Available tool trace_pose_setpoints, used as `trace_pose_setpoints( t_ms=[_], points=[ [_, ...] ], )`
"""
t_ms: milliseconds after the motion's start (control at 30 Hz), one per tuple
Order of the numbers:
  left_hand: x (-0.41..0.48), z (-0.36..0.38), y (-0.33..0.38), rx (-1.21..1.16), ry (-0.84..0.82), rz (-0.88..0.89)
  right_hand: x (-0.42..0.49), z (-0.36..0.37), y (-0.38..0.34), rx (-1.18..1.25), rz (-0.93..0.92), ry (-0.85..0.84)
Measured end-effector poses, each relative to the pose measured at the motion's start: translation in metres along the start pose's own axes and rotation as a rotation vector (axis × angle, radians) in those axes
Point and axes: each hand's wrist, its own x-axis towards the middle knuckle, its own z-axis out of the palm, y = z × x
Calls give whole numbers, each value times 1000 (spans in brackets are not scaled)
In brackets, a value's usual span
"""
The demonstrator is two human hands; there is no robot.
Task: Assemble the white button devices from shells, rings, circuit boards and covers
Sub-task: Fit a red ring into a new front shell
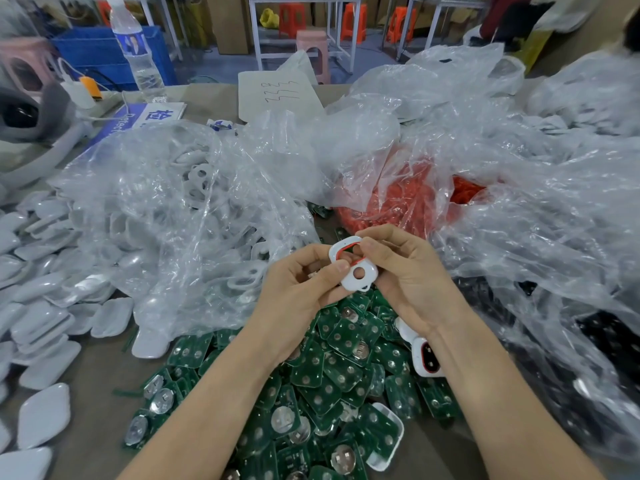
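- left hand (301,289) gripped the white shell (354,271), thumb pressed on its face, above the table (93,427).
- right hand (405,271) pinched the red ring (349,244) at the shell's upper opening.
- shell was held over a heap of green circuit boards (329,375).
- white covers (41,306) lay piled at left.
- clear bag of red rings (398,199) sat just behind the hands.
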Motion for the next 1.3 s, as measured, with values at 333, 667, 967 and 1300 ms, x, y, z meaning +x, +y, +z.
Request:
trace_pose_setpoints(
  t_ms=[333,667,967,1300],
  points=[
    [1,-1,5,-66,15,-25,-1,-2,-1,-114,-121,-34],
    [3,-7,12,-158,-3,-154,-5,-4,-3,-857,-524,-79],
    [4,-10,15,-139,16,-189,-7,0,0,-850,-571,-54],
    [4,-10,17,-149,47,-219,-9,2,0,-775,-586,-65]
  ],
)
